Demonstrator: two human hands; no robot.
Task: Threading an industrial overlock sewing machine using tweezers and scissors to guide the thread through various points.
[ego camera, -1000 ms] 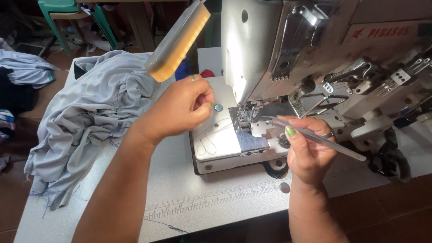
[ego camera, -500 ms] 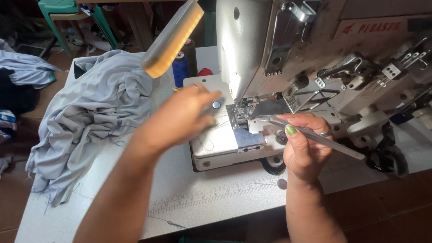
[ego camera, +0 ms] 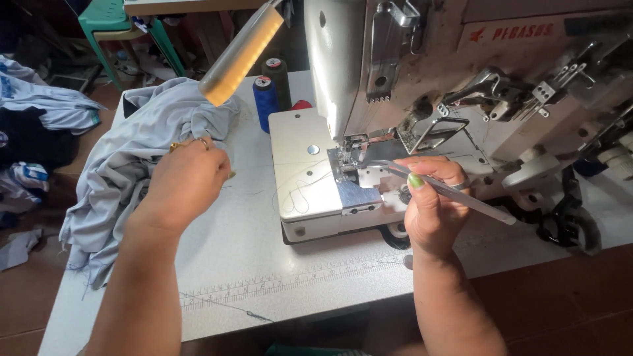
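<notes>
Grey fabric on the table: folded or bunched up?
Bunched up. The grey fabric lies in a crumpled heap, spilling over the table edge, beside the left hand.

The person's left hand [ego camera: 188, 181] is raised to the left of the sewing machine [ego camera: 395, 99], fingers curled loosely inward, back of the hand facing up, forearm angling down toward the lower edge. The right hand [ego camera: 432, 204] sits in front of the machine's needle area, fingers pinched closed, wrist bent, forearm running down to the bottom right.
</notes>
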